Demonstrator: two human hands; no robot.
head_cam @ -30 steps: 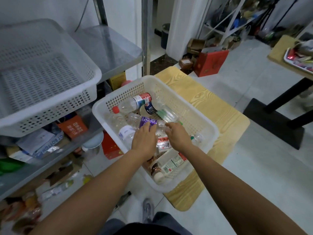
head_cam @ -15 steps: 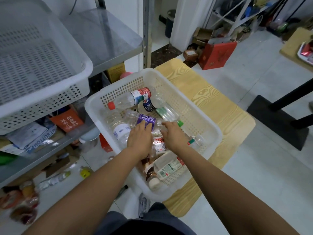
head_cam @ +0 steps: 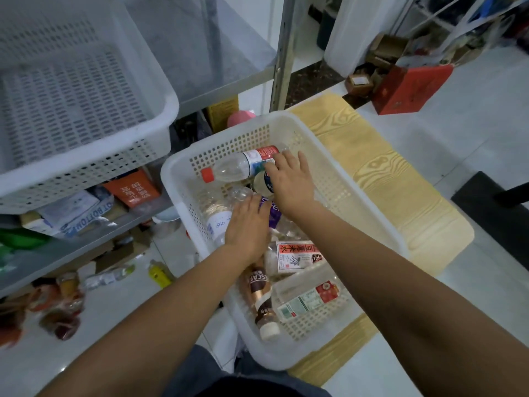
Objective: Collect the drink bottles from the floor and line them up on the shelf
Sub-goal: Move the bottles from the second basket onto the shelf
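head view, steeply downward, close above basket [head_cam: 286,359]

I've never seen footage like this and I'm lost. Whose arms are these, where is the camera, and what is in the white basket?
No machine here: a person wears a camera on the head, looking down at their own bare arms. There is only this one view. The left hand rests palm-down on clear bottles in the white basket, beside a purple-label bottle. The right hand, spread open, reaches to the red-capped bottle at the far end. Neither plainly grips anything. A brown coffee bottle lies at the near end. The basket sits on a wood-grain board; an empty basket stands on the metal shelf.
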